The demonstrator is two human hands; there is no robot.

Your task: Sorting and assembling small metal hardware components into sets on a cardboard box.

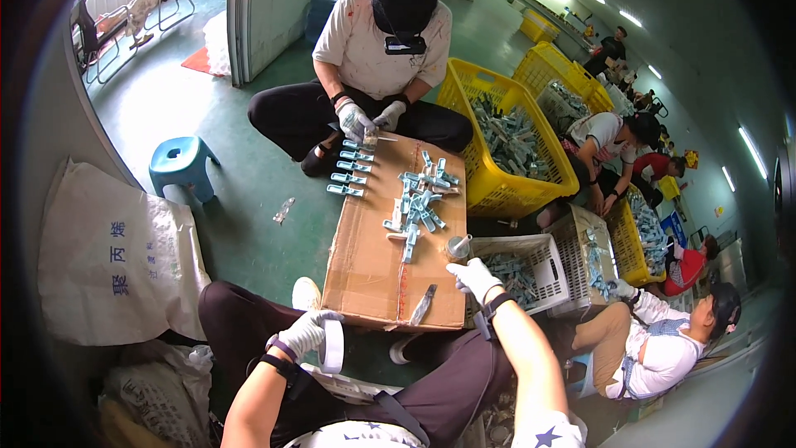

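the left hand, gloved and low over the lap, has its grip closed around a white roll of tape. further right, the cardboard box serves as a counter, carrying a heap of pale blue clips and a small blade near its close edge. the right hand hovers at the box's right edge, fingers loose and holding nothing, beside a clear cup. this looks like taping work between pieces; the next move likely calls for reaching forward to the heap.

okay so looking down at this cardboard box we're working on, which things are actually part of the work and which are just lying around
In the work:
- left hand holding a white tape roll
- right hand beside the white crate
- pale blue clips on the cardboard box
- dark cutter on the box

Lying about:
- blue stool
- white sack
- yellow crate
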